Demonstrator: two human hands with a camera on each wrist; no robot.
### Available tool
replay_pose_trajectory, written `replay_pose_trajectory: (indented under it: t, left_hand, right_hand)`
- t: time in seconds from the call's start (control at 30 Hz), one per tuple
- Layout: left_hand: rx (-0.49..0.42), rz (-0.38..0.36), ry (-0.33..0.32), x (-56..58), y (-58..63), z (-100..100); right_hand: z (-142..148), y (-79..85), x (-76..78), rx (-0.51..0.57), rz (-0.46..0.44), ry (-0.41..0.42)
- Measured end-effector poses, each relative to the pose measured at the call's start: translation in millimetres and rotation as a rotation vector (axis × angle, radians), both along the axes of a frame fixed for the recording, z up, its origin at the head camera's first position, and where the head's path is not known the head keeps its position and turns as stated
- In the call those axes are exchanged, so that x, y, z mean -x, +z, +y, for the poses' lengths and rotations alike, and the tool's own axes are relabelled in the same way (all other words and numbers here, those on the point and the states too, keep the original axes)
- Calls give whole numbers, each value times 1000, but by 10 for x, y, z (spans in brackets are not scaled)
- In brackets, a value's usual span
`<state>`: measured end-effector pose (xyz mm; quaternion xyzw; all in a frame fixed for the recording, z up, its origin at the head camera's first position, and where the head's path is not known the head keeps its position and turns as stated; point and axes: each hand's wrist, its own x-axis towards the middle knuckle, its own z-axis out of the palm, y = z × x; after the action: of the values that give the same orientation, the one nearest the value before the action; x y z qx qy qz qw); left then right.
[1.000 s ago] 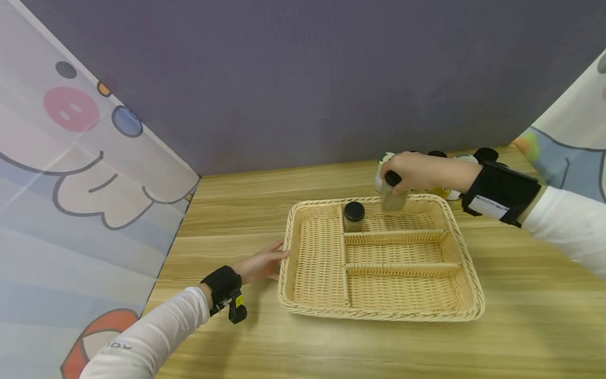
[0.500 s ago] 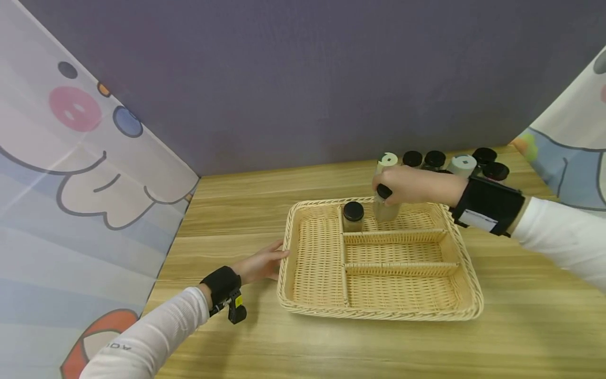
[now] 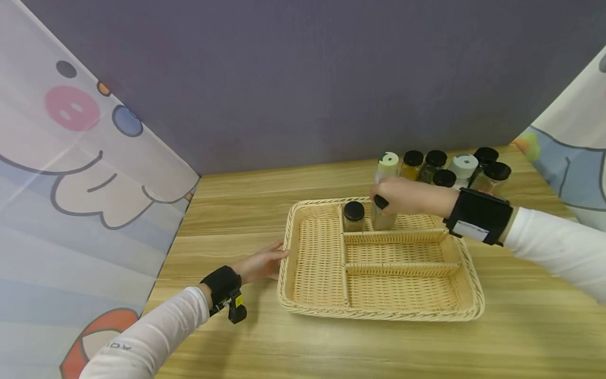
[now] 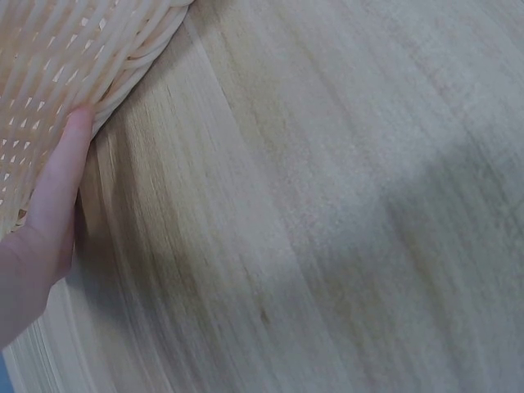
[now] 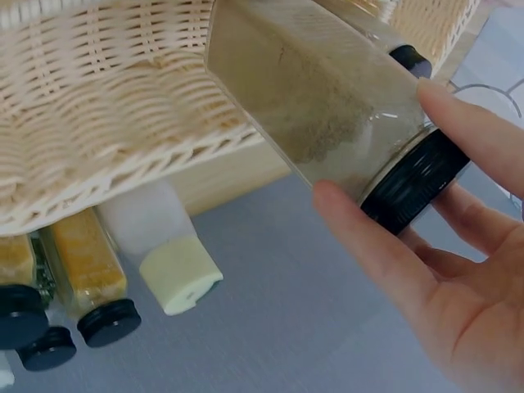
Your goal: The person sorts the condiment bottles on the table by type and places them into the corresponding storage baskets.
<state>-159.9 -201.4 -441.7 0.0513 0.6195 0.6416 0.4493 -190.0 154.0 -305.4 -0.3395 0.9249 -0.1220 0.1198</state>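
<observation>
My right hand (image 3: 396,195) grips a square clear spice jar (image 5: 307,90) near its black cap, thumb and fingers around the neck. The jar holds grey-brown powder. In the head view it is down in the rear compartment of a wicker basket (image 3: 379,315), close to the right side of a similar black-capped jar (image 3: 353,217). Whether its base touches the basket floor cannot be seen. My left hand (image 3: 262,264) rests against the basket's left side, and in the left wrist view one straight finger (image 4: 64,168) lies along the woven wall.
Behind the basket at the right stand several seasoning containers: a pale-capped bottle (image 3: 388,164), a jar of yellow powder (image 3: 411,164), a white-capped bottle (image 3: 462,166) and more black-capped jars (image 3: 494,176). A grey wall (image 3: 303,79) rises behind the wooden table (image 3: 227,221).
My right hand has lowered the jar into the rear compartment and brought it left, nearer the other jar. The containers behind now show more fully. My left hand stays put.
</observation>
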Motion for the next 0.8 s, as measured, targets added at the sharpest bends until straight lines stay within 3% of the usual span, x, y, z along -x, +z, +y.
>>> replay_pose_trajectory:
  t: [0.8]
  left_hand:
    - [-1,4,-10,2,-1,5]
  right_hand:
    - [-10,-294,-21,-4,86,2]
